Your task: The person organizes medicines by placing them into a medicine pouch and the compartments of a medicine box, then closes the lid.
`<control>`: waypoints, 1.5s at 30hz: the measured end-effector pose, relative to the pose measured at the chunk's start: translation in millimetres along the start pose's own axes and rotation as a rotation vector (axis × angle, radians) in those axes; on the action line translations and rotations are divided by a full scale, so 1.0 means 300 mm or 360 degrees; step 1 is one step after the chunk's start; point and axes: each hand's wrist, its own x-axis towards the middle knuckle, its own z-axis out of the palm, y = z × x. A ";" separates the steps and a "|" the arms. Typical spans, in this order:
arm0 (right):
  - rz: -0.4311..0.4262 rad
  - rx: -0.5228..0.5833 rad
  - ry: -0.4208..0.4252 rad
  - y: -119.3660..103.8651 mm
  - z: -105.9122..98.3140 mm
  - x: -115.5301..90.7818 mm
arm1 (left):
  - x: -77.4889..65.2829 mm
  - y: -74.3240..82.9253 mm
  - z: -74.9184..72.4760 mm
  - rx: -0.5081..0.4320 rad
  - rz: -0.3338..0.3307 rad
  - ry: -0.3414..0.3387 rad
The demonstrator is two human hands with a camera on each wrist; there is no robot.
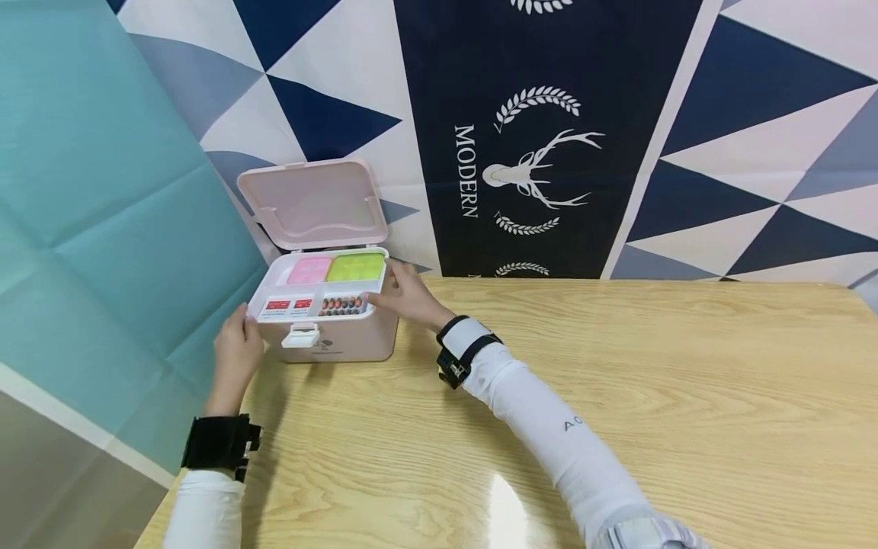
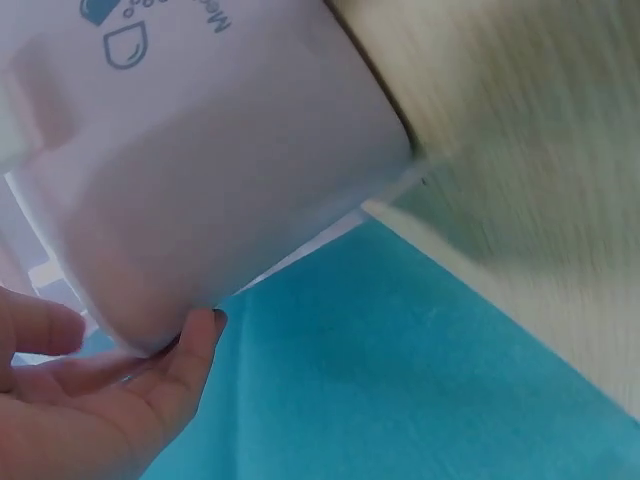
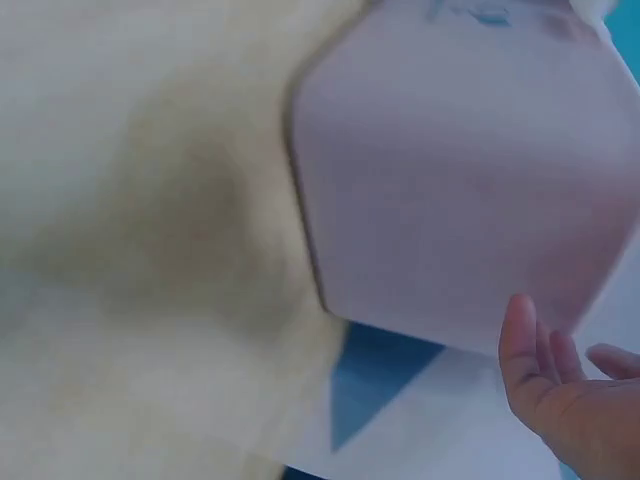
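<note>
A pale pink medicine box (image 1: 357,349) stands on the table with its lid (image 1: 318,204) raised. A white tray (image 1: 321,288) sits at its top. In it lie a pink piece (image 1: 309,270), a yellow-green piece (image 1: 357,267), small red-and-white packs (image 1: 277,305) and a blister pack of dark and orange pills (image 1: 341,306). My left hand (image 1: 237,345) holds the front left corner of the tray, fingers along the outside. At the right side my right hand (image 1: 409,296) grips the tray's edge, thumb over the rim beside the blister pack. Its fingers (image 3: 517,335) show against the box's side.
A white latch (image 1: 300,336) hangs at the box's front. The wooden table (image 1: 617,396) extends to the right. A teal cloth (image 1: 123,213) stands close on the left, and a patterned wall covering (image 1: 549,137) rises behind.
</note>
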 end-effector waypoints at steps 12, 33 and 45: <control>0.0132 0.0005 -0.0080 -0.018 -0.002 0.058 | 0.137 -0.020 -0.013 -0.0585 -0.0297 -0.0504; 0.0088 0.0262 -0.0036 0.017 0.009 -0.029 | 0.048 -0.010 -0.030 -0.0790 -0.0397 -0.0748; 0.0155 0.0296 -0.0123 -0.030 -0.088 -0.181 | -0.024 -0.019 -0.015 -0.0962 -0.0241 -0.1026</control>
